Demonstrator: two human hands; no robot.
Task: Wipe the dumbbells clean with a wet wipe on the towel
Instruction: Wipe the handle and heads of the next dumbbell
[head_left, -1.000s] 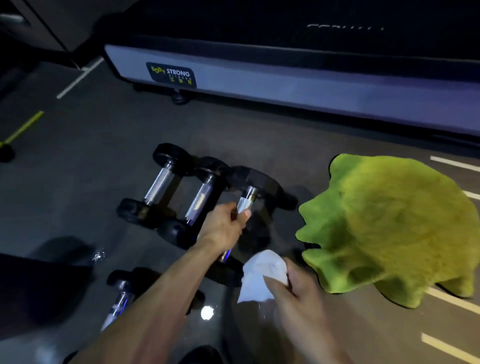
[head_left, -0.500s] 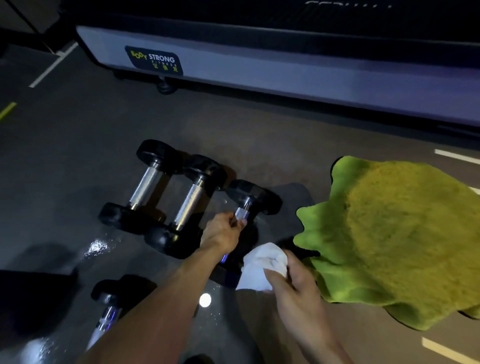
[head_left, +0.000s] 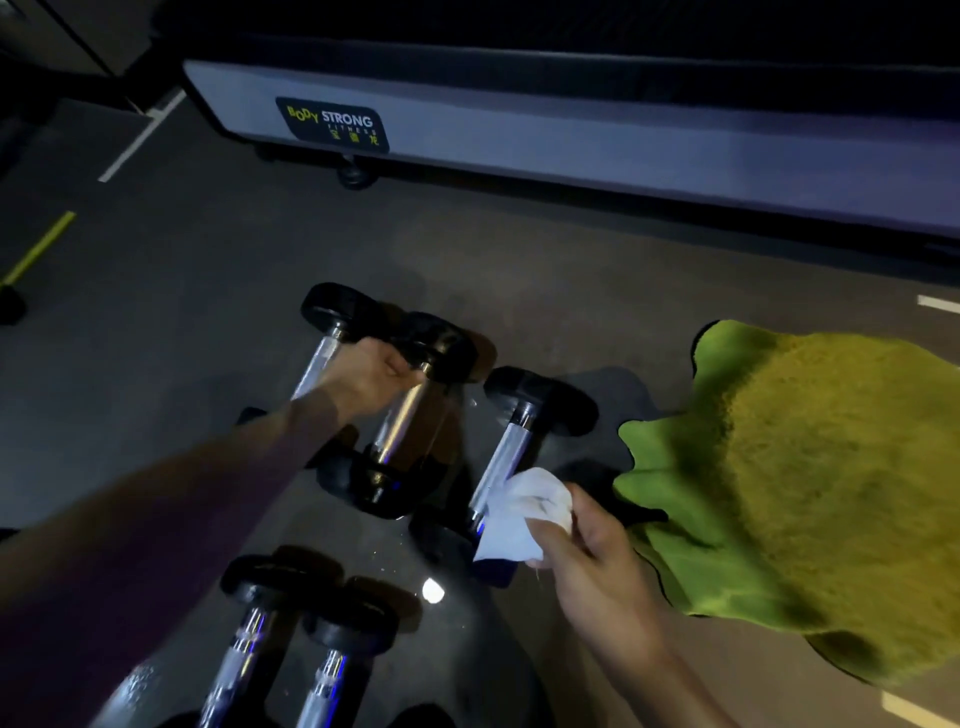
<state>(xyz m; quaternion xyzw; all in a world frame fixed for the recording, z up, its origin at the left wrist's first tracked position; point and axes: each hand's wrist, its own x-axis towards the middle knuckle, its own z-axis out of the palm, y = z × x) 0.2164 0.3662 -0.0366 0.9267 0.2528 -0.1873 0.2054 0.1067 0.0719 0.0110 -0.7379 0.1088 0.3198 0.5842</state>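
The left hand (head_left: 371, 376) was curled round the handle of the middle dumbbell (head_left: 405, 431). A white wet wipe (head_left: 522, 512) was pinched in the right hand (head_left: 587, 558), just beside another dumbbell (head_left: 506, 457). The green towel (head_left: 810, 478) was spread right of that hand.

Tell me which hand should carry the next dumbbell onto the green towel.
Left. The left hand already grips the middle dumbbell by its handle, seemingly tilting it up. The right hand is occupied pinching the wet wipe beside the towel.
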